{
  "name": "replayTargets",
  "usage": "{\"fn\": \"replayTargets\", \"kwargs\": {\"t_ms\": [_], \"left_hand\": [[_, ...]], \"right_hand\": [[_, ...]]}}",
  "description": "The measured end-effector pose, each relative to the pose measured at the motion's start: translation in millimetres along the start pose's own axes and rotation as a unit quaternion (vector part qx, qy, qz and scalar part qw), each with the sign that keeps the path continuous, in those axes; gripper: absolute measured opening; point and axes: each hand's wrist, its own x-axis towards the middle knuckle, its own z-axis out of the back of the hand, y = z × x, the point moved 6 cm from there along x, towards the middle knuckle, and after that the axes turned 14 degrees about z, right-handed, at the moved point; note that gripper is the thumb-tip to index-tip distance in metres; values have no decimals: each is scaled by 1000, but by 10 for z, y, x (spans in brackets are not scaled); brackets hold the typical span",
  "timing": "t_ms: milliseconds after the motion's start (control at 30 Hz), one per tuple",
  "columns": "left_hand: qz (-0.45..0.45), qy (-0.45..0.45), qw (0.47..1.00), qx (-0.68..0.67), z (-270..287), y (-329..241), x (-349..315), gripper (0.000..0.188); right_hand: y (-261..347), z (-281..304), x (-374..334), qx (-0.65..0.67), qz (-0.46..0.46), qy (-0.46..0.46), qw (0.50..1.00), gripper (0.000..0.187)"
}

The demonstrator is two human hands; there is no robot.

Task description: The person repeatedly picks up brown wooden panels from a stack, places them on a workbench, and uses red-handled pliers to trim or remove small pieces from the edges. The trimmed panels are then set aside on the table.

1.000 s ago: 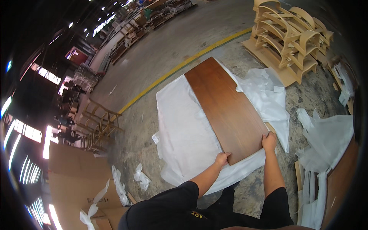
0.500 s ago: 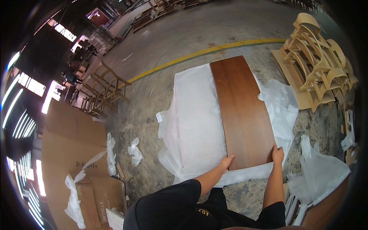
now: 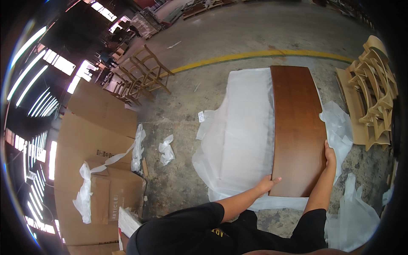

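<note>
A long reddish-brown wooden panel point(image 3: 297, 127), with a slightly bowed right edge, lies over the right part of a white-wrapped slab point(image 3: 244, 123) on the floor. My left hand point(image 3: 266, 184) grips the panel's left edge close to its near corner, thumb on top and the other fingers mostly hidden. Farther up the opposite edge, my right hand point(image 3: 330, 154) is closed around the rim, its fingertips out of sight. Translucent white foam sheet point(image 3: 338, 121) spreads out from beneath the panel on the right and at the near side.
Large brown cardboard point(image 3: 95, 127) and a carton point(image 3: 127, 191) stand at left. Crumpled foam scraps point(image 3: 167, 150) lie on the concrete. Wooden chair frames point(image 3: 144, 70) stand far left. Curved wooden parts point(image 3: 374, 93) are stacked at right. More foam point(image 3: 355, 216) lies near right. A yellow floor line point(image 3: 255, 54) crosses behind.
My right hand has slid farther from the near corner along the panel's right edge. My left hand keeps its place. The view has turned, so the scene sits differently in the picture.
</note>
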Motion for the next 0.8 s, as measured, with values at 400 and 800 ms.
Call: {"fn": "replayTargets", "kwargs": {"t_ms": [400, 800], "left_hand": [[100, 237, 966, -22, 246, 83, -906, 81], [-42, 497, 844, -196, 1511, -1920, -416, 75]], "right_hand": [[1794, 298, -2182, -245, 71, -127, 959, 75], [2839, -896, -6285, -250, 5, -293, 923, 47]]}}
